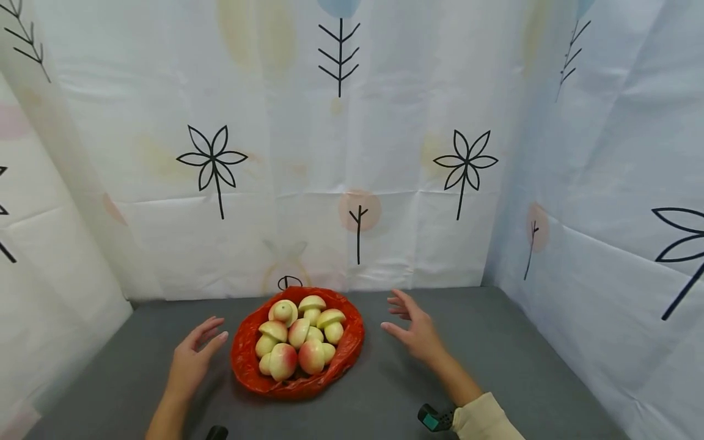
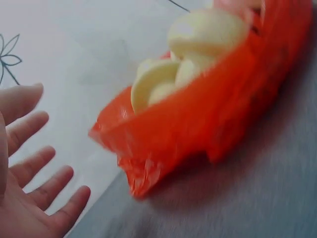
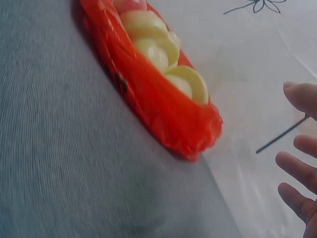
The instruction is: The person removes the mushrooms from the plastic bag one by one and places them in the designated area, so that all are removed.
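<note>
we have the red plastic bag (image 1: 352,348) of yellowish mushrooms (image 1: 283,362) between our left grip (image 1: 194,353) and right grip (image 1: 419,333), both spread and empty, the left slightly nearer its rim.

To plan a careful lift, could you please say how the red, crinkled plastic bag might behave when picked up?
The red plastic bag would probably flop, since its walls look thin and creased. The pale, mushroom-shaped pieces inside may shift, being rounded and loosely piled.
</note>
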A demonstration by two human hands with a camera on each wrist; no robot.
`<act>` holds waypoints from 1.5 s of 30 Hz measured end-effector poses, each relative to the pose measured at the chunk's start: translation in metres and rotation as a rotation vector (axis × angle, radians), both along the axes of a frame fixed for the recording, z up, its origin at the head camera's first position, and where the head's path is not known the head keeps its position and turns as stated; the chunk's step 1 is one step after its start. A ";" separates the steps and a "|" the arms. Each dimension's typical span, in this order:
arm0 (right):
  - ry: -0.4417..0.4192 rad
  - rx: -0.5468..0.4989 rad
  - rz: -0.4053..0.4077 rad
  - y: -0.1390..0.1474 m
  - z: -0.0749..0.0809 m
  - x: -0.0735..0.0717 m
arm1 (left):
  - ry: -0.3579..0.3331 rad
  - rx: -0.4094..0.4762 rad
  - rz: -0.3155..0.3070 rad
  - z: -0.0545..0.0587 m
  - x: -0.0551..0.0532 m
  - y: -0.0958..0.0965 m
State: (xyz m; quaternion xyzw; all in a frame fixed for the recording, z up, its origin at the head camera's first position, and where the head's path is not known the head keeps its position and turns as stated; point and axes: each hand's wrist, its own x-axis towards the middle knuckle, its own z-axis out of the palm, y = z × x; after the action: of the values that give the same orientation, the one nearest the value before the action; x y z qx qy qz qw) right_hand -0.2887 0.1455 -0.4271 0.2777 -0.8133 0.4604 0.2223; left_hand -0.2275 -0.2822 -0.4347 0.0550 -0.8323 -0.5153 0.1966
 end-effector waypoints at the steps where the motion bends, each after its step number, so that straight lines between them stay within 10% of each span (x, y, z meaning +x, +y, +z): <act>1: 0.005 -0.011 0.006 -0.004 0.000 0.001 | -0.027 0.049 -0.008 0.001 0.000 0.002; 7: 0.034 -0.085 0.052 -0.030 -0.002 0.005 | -0.130 0.312 -0.091 0.003 -0.002 0.011; 13: -0.025 -0.185 0.104 -0.057 -0.003 0.007 | -0.181 0.388 -0.190 -0.003 -0.005 0.015; 21: -0.177 -0.231 0.173 -0.092 0.021 0.032 | -0.262 0.352 -0.252 -0.015 -0.008 0.017; 28: -0.164 -0.129 0.231 -0.101 -0.016 0.013 | -0.292 0.309 -0.328 -0.019 -0.010 0.015; 45: -0.170 0.161 0.312 -0.106 -0.036 0.016 | -0.345 0.183 -0.396 -0.025 -0.010 0.007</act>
State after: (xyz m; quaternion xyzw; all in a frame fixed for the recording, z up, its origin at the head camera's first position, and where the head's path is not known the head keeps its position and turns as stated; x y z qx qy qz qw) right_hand -0.2725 0.0393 -0.4630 0.3775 -0.8105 0.4444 0.0560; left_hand -0.2379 -0.2754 -0.4594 -0.0043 -0.7981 -0.5997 -0.0583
